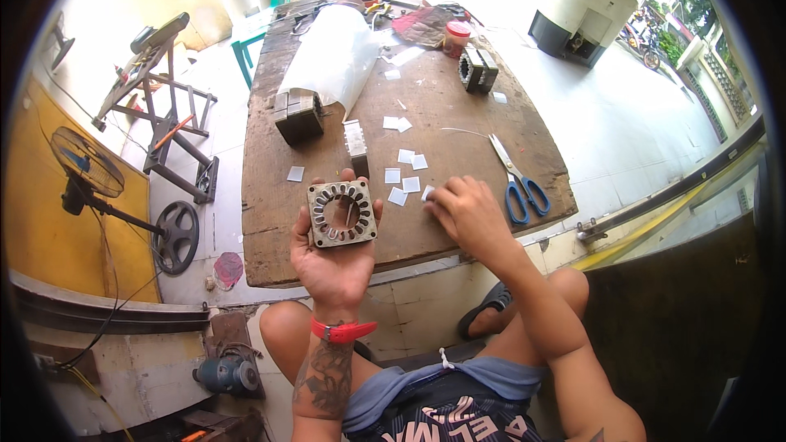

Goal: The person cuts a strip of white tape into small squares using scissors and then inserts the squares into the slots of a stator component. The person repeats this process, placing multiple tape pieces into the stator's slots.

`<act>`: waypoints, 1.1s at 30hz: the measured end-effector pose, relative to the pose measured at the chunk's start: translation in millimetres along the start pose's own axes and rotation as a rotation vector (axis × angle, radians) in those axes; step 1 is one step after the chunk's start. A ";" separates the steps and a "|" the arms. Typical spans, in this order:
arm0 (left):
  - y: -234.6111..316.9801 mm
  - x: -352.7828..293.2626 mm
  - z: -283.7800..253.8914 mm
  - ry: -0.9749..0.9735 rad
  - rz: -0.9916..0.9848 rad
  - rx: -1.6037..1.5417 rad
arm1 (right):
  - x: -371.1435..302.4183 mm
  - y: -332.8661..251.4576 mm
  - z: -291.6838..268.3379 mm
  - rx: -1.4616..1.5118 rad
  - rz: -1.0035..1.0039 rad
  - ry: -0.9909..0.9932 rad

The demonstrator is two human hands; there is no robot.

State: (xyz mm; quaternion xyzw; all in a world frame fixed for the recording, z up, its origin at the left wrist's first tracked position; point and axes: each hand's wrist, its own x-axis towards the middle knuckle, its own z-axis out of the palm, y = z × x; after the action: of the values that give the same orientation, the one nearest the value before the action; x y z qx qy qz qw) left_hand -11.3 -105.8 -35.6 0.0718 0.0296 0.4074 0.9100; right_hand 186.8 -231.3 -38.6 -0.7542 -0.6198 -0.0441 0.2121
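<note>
My left hand (333,272) holds a square motor stator core (368,225) from below, its slotted round opening facing up. Some of its slots look lined with pale slips. Over the table's near part, my right hand (471,211) has thumb and fingers closed at a small white insulation slip (427,192). To the left of those fingertips lie several more white slips (398,196). Blue-handled scissors (517,172) rest to the right of my right hand. Just beyond the stator in my left hand stands a narrow metal block (355,143) with a pale, toothed top.
On the wooden table (434,237) are a dark stator block (299,117), another stator (478,69), a rolled translucent sheet (332,53) and a red-lidded jar (456,38). A fan (86,161) stands at left. A blue bench grinder (227,375) sits low at left.
</note>
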 end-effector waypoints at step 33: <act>-19.4 -8.9 8.4 0.135 -0.282 0.402 | -6.8 -21.3 -15.5 0.285 -0.340 0.117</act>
State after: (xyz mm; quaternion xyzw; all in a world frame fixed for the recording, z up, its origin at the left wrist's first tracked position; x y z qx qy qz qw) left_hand -2.0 -126.0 -30.4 0.2189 0.1806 0.2662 0.9212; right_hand 168.0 -240.3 -21.2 -0.5976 -0.7246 -0.0347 0.3415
